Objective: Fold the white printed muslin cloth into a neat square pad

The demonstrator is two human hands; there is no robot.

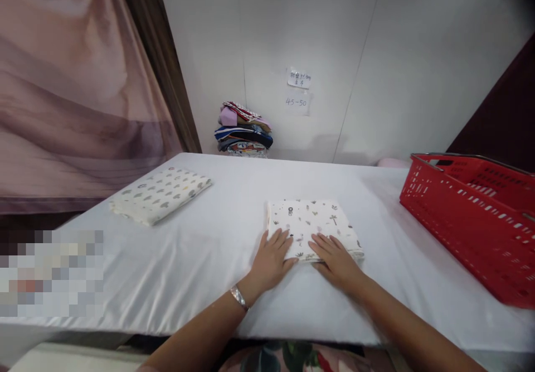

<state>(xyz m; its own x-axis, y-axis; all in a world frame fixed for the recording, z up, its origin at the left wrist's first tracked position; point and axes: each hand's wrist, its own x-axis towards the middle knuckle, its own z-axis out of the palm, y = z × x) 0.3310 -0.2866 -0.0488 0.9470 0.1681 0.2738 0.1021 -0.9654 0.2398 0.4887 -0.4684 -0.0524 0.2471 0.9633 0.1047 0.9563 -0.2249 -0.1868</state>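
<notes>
A folded white cloth (311,218) printed with small plants and animals lies flat on the white-covered table (234,193) in front of me. My left hand (271,257) rests on its near left corner, fingers stretched out and the thumb by the near edge. On the near edge, right of the middle, my right hand (336,257) lies with its fingers spread on top; its thumb is at or under the edge. Neither hand grips the cloth. Farther left sits a second folded cloth (163,193), cream with grey cloud-like shapes, apart from both hands.
A red plastic basket (472,216) stands at the table's right side. Behind the far edge rises a stack of folded fabrics (243,129) against the wall. Paper signs (297,90) hang on the wall. A pink curtain (83,82) hangs at left. The near left corner is pixelated.
</notes>
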